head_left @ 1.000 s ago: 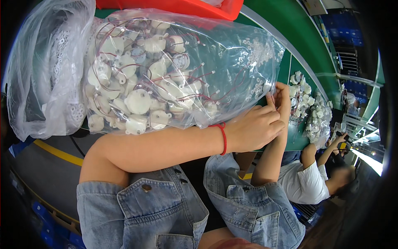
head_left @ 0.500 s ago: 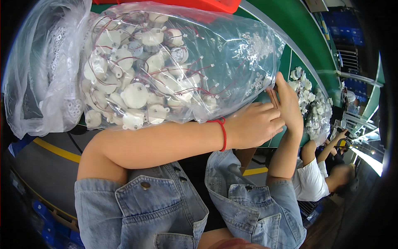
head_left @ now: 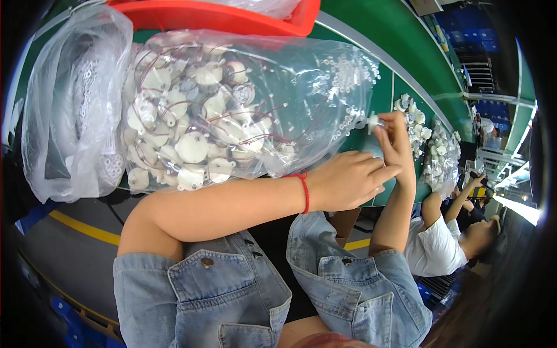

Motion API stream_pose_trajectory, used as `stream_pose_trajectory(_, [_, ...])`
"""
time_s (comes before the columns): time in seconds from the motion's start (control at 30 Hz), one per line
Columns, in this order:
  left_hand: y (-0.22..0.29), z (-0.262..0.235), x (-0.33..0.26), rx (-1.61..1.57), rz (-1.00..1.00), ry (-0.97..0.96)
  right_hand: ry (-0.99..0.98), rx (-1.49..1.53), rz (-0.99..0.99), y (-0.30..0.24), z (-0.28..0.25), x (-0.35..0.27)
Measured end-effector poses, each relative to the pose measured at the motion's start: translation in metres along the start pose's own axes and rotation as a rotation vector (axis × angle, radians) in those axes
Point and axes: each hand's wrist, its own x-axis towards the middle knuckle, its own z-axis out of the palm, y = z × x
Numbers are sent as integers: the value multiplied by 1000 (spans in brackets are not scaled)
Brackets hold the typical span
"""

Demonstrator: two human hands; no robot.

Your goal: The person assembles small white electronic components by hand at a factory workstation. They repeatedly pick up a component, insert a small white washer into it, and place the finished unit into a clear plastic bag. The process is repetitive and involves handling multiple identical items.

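My right hand (head_left: 396,142) pinches a small white plastic part (head_left: 373,122) between thumb and fingers, just off the right end of a big clear plastic bag (head_left: 290,58). My left hand (head_left: 351,180), with a red cord on its wrist, lies below the bag's right end, beside my right wrist. Its fingers are curled together, and whatever they may hold is hidden. The bag lies flat, with many round white motor-like parts (head_left: 191,148) with thin red and dark wires in its left half. Tiny white rings (head_left: 348,72) lie around its right end.
Left of the big bag stands another clear bag (head_left: 43,139) with small white pieces. A red bin (head_left: 220,20) is behind. More white parts (head_left: 413,124) and a filled bag (head_left: 441,159) lie right on the green table (head_left: 383,87). A person in white (head_left: 432,249) sits at right.
My right hand has drawn away from my left and now holds the white part up by the bag's end. The bags sit slightly lower in view, and more of the red bin shows.
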Motion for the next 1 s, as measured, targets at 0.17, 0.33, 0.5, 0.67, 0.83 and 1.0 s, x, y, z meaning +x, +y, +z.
stream_pose_trajectory(0.17, [1, -2, 2, -64, -60, -86, 559, 129, -36, 46, -50, -18])
stream_pose_trajectory(0.33, [-5, 0, 0, 74, -40, -279, 723, -409, 38, 94, -87, -5])
stream_pose_trajectory(0.5, [-12, 3, -7, 101, 59, -358, 610, -793, 12, 102, -83, 3])
stream_pose_trajectory(0.67, [-14, 6, -7, 112, 96, -408, 554, -849, 115, 84, -76, 1])
stream_pose_trajectory(0.83, [-13, 4, -8, 130, 92, -427, 417, -855, 13, 57, -59, 4])
stream_pose_trajectory(1.0, [-18, 8, -11, 90, 109, -383, 419, -749, -164, 14, -42, 9])
